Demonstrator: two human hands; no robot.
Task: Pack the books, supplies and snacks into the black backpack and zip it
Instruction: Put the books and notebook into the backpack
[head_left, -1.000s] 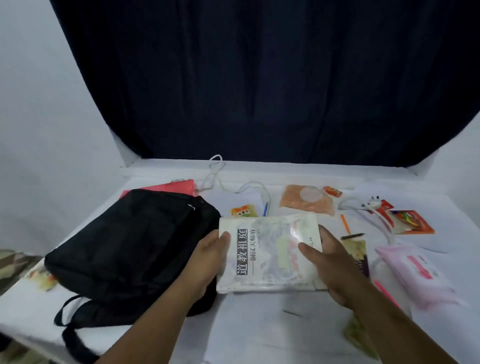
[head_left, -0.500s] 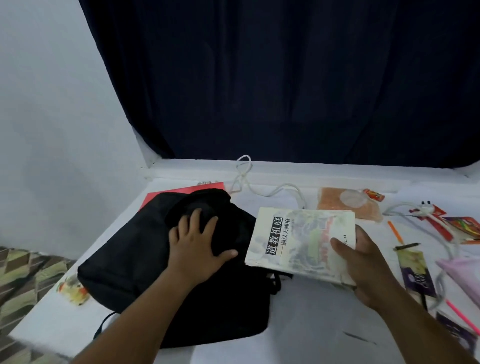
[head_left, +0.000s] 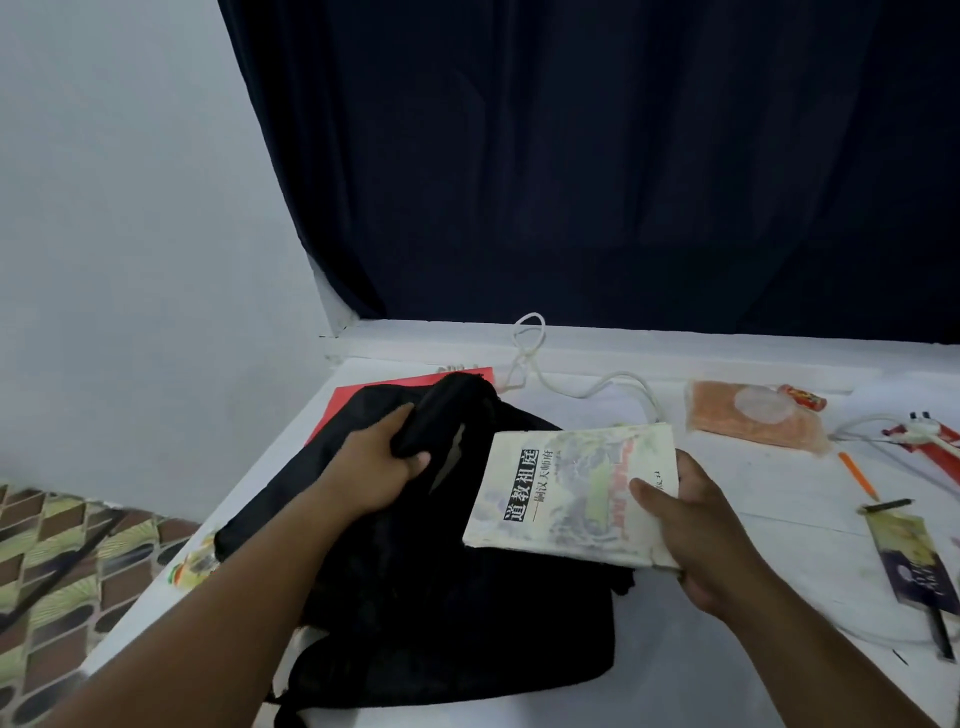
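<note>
Backpack (head_left: 415, 597): lies flat on the white table (head_left: 727, 597), under and ahead of the left hand.
Left hand (head_left: 382, 467): fingers curled round a fold of black fabric at the bag's top, lifting it.
Right hand (head_left: 696, 530): thumb on the cover, fingers beneath, clamped on the book (head_left: 571, 491) just right of the left hand.
Opening: only a thin pale slit shows beside the left thumb.
Advice: pull the flap higher and wider, then feed the book in spine edge first, level, so corners don't snag.
</note>
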